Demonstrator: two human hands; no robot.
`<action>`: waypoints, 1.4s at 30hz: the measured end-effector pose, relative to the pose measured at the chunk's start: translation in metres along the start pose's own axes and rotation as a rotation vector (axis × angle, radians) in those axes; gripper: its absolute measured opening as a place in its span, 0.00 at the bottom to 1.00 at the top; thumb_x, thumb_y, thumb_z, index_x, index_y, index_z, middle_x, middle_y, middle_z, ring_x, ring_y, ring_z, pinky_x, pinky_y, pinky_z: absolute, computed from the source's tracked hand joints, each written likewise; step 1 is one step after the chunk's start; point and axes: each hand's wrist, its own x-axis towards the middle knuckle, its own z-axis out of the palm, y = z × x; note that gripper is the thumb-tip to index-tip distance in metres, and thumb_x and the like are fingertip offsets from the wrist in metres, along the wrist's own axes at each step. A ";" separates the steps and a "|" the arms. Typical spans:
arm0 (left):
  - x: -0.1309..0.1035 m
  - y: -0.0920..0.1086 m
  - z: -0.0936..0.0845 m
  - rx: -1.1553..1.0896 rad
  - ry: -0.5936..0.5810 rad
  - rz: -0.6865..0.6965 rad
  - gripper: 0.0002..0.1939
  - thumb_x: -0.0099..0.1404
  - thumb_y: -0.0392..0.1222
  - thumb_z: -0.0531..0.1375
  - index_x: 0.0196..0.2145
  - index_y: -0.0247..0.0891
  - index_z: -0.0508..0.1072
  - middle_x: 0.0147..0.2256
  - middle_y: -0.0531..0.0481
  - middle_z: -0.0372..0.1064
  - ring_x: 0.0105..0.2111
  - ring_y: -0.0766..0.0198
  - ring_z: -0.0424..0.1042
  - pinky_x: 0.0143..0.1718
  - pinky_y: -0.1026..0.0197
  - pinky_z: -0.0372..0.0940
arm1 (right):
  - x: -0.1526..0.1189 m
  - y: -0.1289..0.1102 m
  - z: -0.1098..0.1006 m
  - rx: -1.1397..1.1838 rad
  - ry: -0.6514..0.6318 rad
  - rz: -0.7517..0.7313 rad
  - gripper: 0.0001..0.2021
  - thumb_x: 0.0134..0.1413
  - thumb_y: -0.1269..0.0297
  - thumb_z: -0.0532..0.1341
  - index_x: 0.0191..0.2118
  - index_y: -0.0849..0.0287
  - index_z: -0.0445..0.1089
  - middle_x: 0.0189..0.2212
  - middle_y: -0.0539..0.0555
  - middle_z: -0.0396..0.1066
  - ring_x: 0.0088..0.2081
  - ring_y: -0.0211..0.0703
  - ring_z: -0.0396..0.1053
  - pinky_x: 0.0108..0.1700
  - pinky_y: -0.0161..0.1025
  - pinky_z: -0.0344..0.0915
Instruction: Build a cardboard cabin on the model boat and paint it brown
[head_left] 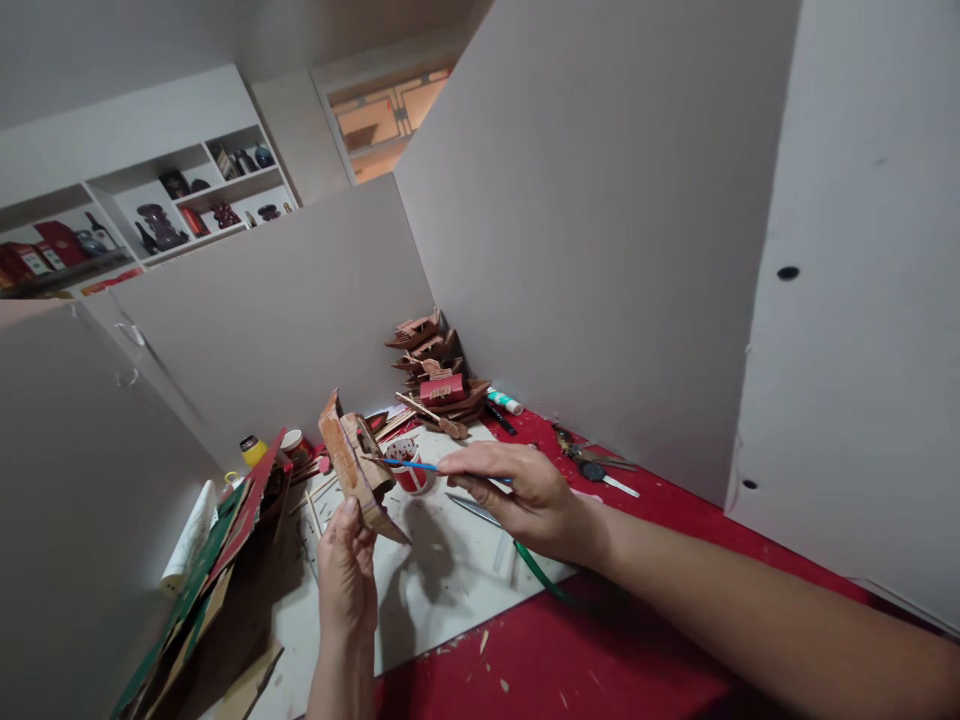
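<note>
My left hand (347,565) grips the lower end of a cardboard model boat (346,458), tilted up above the white work board (442,620). One face of its hull is brushed orange-brown, while the cabin part stays pale. My right hand (529,500) pinches a thin blue paintbrush (418,464), whose tip reaches the boat's cabin. Behind the brush stands a red-and-white paper cup (411,480), spotted brown inside. Scissors (536,568) with a green handle lie beneath my right hand, partly hidden by it.
Several finished brown model boats (439,375) are stacked at the back corner. Leaning cardboard sheets (199,590) stand on the left, near a yellow bottle (253,450). Tools (596,460) lie on the red tablecloth (675,510) at right. Tall grey panels (600,220) enclose the table.
</note>
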 end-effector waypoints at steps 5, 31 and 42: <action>0.000 0.002 0.001 -0.051 0.022 -0.003 0.21 0.48 0.51 0.69 0.38 0.37 0.76 0.34 0.48 0.77 0.34 0.64 0.75 0.37 0.63 0.68 | -0.001 -0.004 0.002 0.027 -0.067 -0.121 0.16 0.58 0.77 0.57 0.51 0.59 0.67 0.38 0.60 0.77 0.41 0.43 0.76 0.43 0.39 0.73; 0.013 0.005 -0.010 -0.037 0.146 0.127 0.16 0.50 0.45 0.69 0.35 0.39 0.71 0.35 0.54 0.73 0.32 0.70 0.72 0.38 0.66 0.65 | 0.000 -0.010 0.000 -0.030 0.227 0.113 0.12 0.61 0.71 0.57 0.48 0.54 0.70 0.38 0.55 0.77 0.37 0.42 0.75 0.39 0.40 0.73; 0.011 0.012 -0.012 -0.116 0.045 0.041 0.20 0.50 0.47 0.68 0.40 0.38 0.72 0.37 0.47 0.75 0.36 0.63 0.74 0.40 0.59 0.67 | 0.053 0.075 0.044 -0.561 -0.434 0.678 0.09 0.63 0.64 0.56 0.42 0.60 0.72 0.39 0.58 0.76 0.44 0.48 0.73 0.47 0.43 0.66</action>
